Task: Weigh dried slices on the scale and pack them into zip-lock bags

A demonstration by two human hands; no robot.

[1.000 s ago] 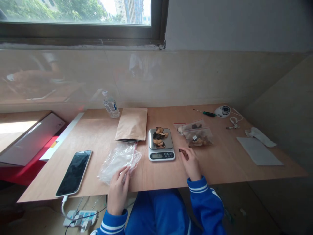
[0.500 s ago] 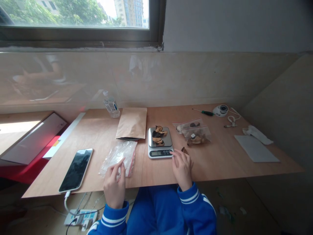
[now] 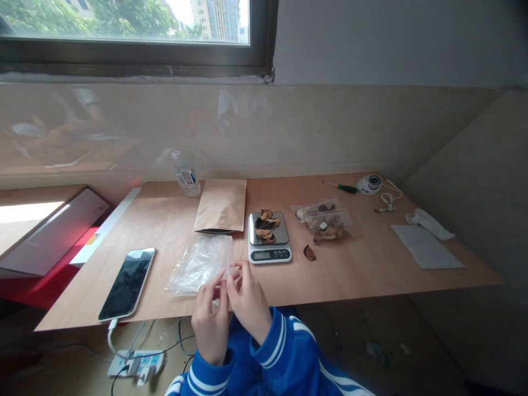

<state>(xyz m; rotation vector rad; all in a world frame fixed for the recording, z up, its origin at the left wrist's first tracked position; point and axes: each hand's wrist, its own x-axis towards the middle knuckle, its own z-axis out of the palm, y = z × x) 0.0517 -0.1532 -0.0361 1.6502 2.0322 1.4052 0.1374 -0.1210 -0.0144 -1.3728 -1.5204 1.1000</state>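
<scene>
My left hand (image 3: pixel 211 316) and my right hand (image 3: pixel 247 300) meet at the table's front edge, both pinching the near edge of a clear zip bag (image 3: pixel 202 263) with a red seal strip. A small digital scale (image 3: pixel 269 243) stands just beyond, with several dried brown pieces (image 3: pixel 264 225) on its pan. One loose dried piece (image 3: pixel 309 253) lies on the table right of the scale. Two clear bags of dried pieces (image 3: pixel 327 221) lie further right. A brown paper pouch (image 3: pixel 221 205) lies behind the zip bag.
A phone (image 3: pixel 127 282) on a cable lies at the left front of the wooden table (image 3: pixel 371 264). A small bottle (image 3: pixel 185 175) stands at the back. A screwdriver (image 3: pixel 341 187), a round white device (image 3: pixel 369 183) and white paper (image 3: pixel 427 246) lie right. A power strip (image 3: pixel 138 364) lies below.
My right hand left the dried piece on the table beside the scale and moved left to the zip bag. Both hands now pinch the bag's near edge.
</scene>
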